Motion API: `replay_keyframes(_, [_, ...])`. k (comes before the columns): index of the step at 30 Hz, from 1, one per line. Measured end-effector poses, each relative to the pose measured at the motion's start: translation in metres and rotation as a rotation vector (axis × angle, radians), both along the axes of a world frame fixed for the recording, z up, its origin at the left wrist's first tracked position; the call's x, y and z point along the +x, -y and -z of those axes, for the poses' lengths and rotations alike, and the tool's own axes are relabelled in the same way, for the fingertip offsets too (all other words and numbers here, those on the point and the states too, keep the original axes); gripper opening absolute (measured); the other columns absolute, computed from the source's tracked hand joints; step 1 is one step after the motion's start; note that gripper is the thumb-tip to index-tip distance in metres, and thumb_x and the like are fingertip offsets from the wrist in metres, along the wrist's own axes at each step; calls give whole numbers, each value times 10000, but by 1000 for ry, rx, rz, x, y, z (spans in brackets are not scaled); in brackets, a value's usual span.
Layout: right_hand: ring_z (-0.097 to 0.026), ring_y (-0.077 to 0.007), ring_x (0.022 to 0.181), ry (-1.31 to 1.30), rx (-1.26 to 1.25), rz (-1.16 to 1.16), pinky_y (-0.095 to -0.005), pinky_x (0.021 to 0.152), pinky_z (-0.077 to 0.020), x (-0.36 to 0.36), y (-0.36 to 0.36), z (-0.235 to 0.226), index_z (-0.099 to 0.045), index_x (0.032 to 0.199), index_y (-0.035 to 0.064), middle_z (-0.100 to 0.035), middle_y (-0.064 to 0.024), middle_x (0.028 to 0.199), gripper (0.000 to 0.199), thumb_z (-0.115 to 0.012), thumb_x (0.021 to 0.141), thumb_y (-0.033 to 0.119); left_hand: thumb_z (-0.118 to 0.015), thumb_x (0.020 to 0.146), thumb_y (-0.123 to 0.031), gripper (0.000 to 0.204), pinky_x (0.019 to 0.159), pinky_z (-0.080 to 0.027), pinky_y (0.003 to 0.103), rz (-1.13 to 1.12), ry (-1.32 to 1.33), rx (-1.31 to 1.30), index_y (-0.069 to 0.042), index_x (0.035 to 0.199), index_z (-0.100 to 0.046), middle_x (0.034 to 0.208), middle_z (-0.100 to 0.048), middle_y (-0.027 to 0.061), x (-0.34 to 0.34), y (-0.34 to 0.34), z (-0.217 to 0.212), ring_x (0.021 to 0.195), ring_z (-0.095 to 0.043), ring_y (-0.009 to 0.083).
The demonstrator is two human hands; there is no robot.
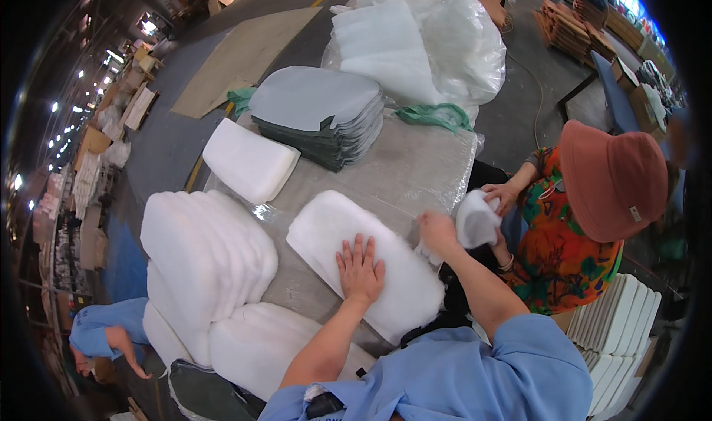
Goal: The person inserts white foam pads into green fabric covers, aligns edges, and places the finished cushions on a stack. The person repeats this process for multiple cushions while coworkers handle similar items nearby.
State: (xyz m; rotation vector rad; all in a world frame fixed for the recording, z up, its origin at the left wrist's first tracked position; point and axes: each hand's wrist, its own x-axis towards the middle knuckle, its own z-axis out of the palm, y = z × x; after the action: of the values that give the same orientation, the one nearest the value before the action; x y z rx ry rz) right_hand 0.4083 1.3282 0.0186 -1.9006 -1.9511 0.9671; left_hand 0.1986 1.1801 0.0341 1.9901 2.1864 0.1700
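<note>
A: Why does the left hand [360,267] lie flat like that?

B: It looks like a way to hold the white batting pad [367,261] down. The palm is spread, fingers open and gripping nothing, pressing the pad onto the tabletop [415,161] near the person

A: And the right hand [437,232]?

B: It sits at the pad's right edge, fingers curled on the fibre, seemingly pinching or tugging it; I cannot tell how tightly its grip closes. Flat on one side and pulling on the other, I'd judge, keeps the soft pad from sliding

A: Who is on the right?

B: A co-worker in an orange hat [612,180] and a patterned top, holding a smaller wad of white fibre [476,219] just beside the pad's right end

A: What else does the tabletop carry?

B: It is wrapped in clear plastic. A white foam cushion [250,160] lies far left, a stack of grey fabric covers [319,113] behind it, and a pile of batting pads [204,254] sits at the near left

A: The room?

B: A factory floor: a big clear bag of batting [437,35] far off, flat cardboard on the concrete [245,54], stacked white panels [619,321] near right, ceiling lights trailing away left
</note>
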Motion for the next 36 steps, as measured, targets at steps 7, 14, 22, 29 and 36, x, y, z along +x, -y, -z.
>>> replay_keyframes(7, [-718,-452,1027,-143,49,-5,-532,874,-552,-36,-39,-22,-741,1056,49,-765,-237,1052,410,-610,1045,437,-470,1060,-471,718,1320,-61,627,-26,-6,-32,-237,1718,-303,1802,-187,90,-1,1,3,1641,-120,460])
replay_keyframes(14, [-727,-427,1073,-34,-22,-326,-539,933,-564,-112,-44,-3,-751,1164,97,-767,-224,1119,320,-597,1051,354,-474,1059,-478,719,1320,-62,626,-13,-34,-43,-237,1716,-311,1807,-178,73,-1,-1,5,1645,-116,448])
replay_keyframes(22, [-715,-447,989,-73,146,77,-536,932,-564,-56,-72,5,-699,1215,70,-745,-226,1018,330,-583,1064,339,-483,1057,-472,719,1322,-61,622,-23,-4,-35,-226,1713,-322,1807,-175,84,-1,2,4,1645,-115,447])
replay_keyframes(29, [-611,-471,1214,-101,378,-356,-505,1037,-504,-87,-25,3,-601,1318,60,-617,-282,1283,388,-649,957,196,-503,1049,-442,720,1321,-43,619,-37,40,-50,-206,1707,-330,1800,-191,98,-5,3,2,1646,-98,456])
replay_keyframes(36, [-610,-455,1254,-18,27,-240,-522,1057,-501,-13,-127,6,-625,1360,151,-625,-253,1254,471,-662,896,82,-490,1055,-473,710,1324,-63,615,-39,34,-67,-231,1705,-341,1801,-187,80,-5,-3,0,1642,-125,444])
